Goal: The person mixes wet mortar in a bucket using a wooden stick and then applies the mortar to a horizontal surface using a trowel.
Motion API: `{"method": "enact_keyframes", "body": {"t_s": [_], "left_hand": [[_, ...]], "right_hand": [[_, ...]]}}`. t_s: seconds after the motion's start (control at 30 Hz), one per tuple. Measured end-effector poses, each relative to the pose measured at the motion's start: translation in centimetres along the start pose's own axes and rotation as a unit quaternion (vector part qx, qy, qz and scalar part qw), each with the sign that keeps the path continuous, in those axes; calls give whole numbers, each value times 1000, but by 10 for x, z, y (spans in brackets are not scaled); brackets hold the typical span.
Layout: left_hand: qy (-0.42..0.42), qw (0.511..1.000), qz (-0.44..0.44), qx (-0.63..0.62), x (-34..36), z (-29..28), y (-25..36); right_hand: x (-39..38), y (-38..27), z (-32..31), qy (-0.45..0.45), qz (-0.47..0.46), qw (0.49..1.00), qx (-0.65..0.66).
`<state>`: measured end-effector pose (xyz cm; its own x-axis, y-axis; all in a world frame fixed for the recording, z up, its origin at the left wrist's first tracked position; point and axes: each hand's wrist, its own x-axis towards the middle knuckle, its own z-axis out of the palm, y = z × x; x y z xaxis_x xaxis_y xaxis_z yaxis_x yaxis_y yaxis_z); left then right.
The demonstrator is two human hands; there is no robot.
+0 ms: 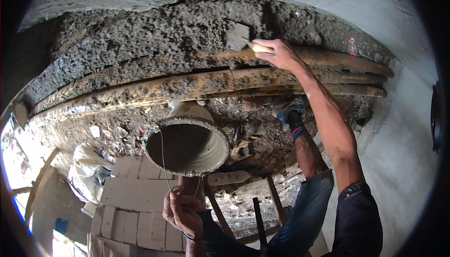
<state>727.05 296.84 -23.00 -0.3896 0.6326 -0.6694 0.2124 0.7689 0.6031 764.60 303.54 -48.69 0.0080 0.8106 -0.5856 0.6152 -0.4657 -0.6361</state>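
Trowelling mortar up on the rough wall

The right hand [280, 53] is gripping a trowel [238, 37] against the mortar wall [154, 37] above the pipes [197, 86]; the left hand [180, 212], fingers closed, is holding a mortar bucket [187, 145] by its handle.

1. The right arm is raised and stretched almost straight, forearm bare, a dark sleeve pushed up at the upper arm.
2. The right hand [277, 53] is closed in a grip, knuckles turned upward, wrist slightly bent.
3. The left arm is kept low and bent, well below the right hand.
4. The left hand [182, 212] is curled shut, fingers [174, 204] folded inward, a dark band worn at the wrist.
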Motion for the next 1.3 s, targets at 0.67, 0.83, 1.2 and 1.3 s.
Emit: {"method": "enact_keyframes", "body": {"t_s": [0.67, 0.83, 1.2, 1.3], "left_hand": [[67, 930, 308, 190, 107, -60, 65], [-3, 981, 164, -102, 162, -101, 47], [87, 952, 290, 42, 285, -103, -35], [120, 925, 349, 91, 281, -99, -38]], "right_hand": [[44, -58, 37, 25, -35, 995, -90], [45, -41, 31, 42, -26, 993, -103], [55, -5, 34, 31, -202, 969, -139], [62, 4, 40, 35, -232, 960, -156]]}}
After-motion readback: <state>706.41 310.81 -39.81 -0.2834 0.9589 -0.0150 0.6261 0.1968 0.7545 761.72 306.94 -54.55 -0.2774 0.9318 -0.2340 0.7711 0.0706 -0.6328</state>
